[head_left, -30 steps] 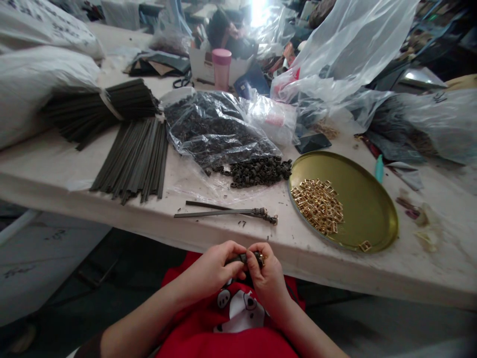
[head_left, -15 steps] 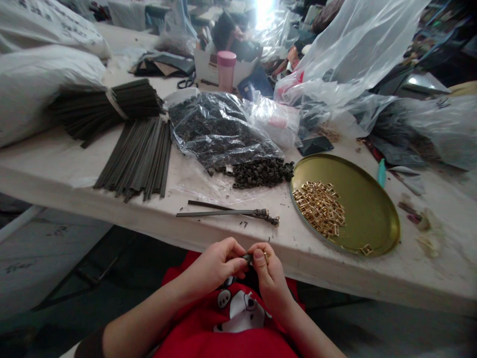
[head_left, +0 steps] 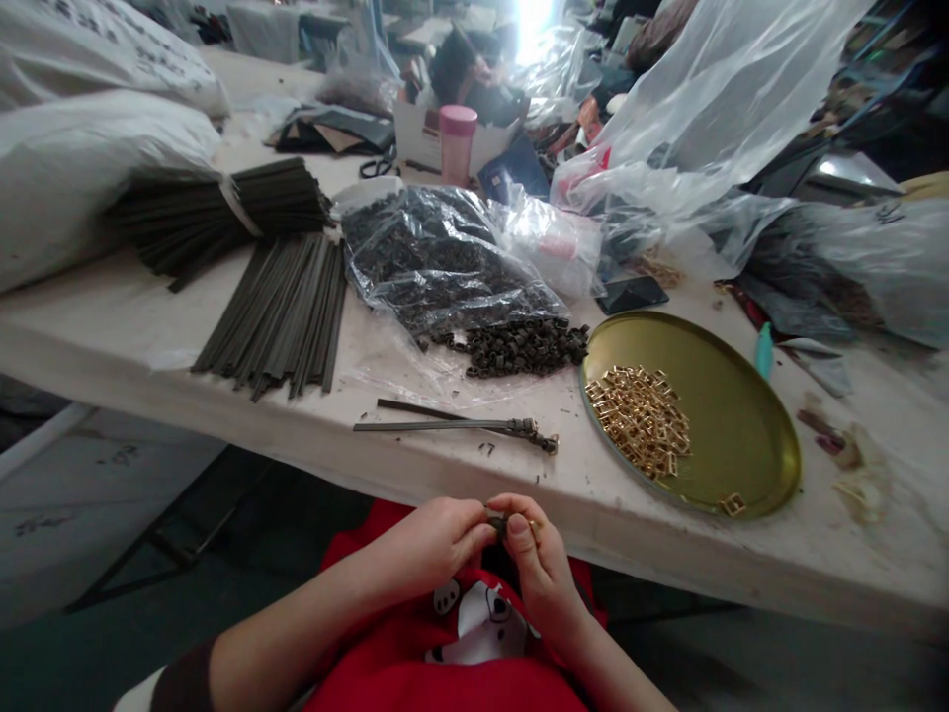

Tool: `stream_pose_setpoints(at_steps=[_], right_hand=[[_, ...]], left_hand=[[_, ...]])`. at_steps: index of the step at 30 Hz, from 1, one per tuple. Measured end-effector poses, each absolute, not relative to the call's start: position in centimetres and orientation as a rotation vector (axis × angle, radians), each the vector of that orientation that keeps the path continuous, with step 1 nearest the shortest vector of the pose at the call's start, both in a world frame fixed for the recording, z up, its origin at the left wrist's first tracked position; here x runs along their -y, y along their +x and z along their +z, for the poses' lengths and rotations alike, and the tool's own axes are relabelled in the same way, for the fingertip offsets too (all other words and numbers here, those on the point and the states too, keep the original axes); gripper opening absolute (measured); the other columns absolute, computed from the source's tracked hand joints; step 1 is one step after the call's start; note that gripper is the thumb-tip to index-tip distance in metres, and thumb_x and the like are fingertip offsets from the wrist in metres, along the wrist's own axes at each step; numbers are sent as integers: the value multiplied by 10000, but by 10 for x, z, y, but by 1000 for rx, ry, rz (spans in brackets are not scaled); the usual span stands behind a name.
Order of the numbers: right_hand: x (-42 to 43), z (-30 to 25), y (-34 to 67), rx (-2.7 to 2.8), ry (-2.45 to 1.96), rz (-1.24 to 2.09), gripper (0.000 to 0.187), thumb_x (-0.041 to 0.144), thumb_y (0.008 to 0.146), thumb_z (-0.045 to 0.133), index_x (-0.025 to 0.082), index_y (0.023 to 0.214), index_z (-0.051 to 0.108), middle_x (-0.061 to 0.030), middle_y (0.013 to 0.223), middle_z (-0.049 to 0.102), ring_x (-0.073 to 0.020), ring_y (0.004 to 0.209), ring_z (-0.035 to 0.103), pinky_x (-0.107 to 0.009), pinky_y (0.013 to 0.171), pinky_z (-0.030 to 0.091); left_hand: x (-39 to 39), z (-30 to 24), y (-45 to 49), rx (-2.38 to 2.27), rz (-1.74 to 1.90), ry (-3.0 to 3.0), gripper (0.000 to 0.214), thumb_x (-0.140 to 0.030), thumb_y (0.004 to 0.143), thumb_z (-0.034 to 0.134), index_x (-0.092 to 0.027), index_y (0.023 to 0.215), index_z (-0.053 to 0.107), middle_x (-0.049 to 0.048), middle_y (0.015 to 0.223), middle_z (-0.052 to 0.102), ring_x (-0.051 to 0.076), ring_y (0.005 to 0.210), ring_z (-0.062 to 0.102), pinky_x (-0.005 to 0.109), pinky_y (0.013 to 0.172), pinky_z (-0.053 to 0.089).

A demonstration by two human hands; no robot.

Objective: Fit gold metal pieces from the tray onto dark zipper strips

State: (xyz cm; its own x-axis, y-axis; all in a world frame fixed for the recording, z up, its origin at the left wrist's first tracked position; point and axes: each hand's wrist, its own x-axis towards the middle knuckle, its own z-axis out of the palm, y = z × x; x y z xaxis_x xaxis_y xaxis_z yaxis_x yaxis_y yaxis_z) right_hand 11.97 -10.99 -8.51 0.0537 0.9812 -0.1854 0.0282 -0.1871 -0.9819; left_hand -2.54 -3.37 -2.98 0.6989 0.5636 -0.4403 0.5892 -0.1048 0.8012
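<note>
**Small part pinched over the lap, clear of the table edge**

Both hands meet just below the near edge of the table [head_left: 445, 470], above a red shirt [head_left: 474, 672].

Left hand [head_left: 437, 539]: curled, thumb and forefinger closed on a small dark piece [head_left: 495, 521]. Right hand [head_left: 538, 564]: pinches the same piece from the other side, thumb up, a glint of gold at its fingertips. Wrists turned inward, forearms rising from the lap.

Risks, as I judge them:
- The piece hangs over the lap, not the table; a slipped pinch could send it into the shirt folds or to the floor.
- Fingers hide most of it, so a crooked seating could pass unnoticed.
- A strap [head_left: 452, 426] lies near the edge, where a lifted wrist could knock it off.

Tray [head_left: 741, 435] of gold buckles [head_left: 642, 415] sits to the right, well apart
</note>
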Motion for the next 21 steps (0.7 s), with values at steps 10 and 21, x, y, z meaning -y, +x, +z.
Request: stream_pose_setpoints(at_steps=[10,21], right_hand=[[76,-69,137,1467,-1558,809,219,343,876,408,192,957,545,-61,841,618,-189,759,576,-303,680,460],[11,-138,188,2031,-1621,-105,446,464,807,455,149,1115,522,-166,1041,608,-306,908,596,-438,773,467]], left_hand=[[5,-30,-25,-1026,57,2216,254,-344,864,411,-189,783,595,38,747,634,188,687,569,246,576,353],[-56,-67,-23,-1380,305,2584,214,-358,859,466,-235,990,582,18,982,613,167,927,543,276,818,397]])
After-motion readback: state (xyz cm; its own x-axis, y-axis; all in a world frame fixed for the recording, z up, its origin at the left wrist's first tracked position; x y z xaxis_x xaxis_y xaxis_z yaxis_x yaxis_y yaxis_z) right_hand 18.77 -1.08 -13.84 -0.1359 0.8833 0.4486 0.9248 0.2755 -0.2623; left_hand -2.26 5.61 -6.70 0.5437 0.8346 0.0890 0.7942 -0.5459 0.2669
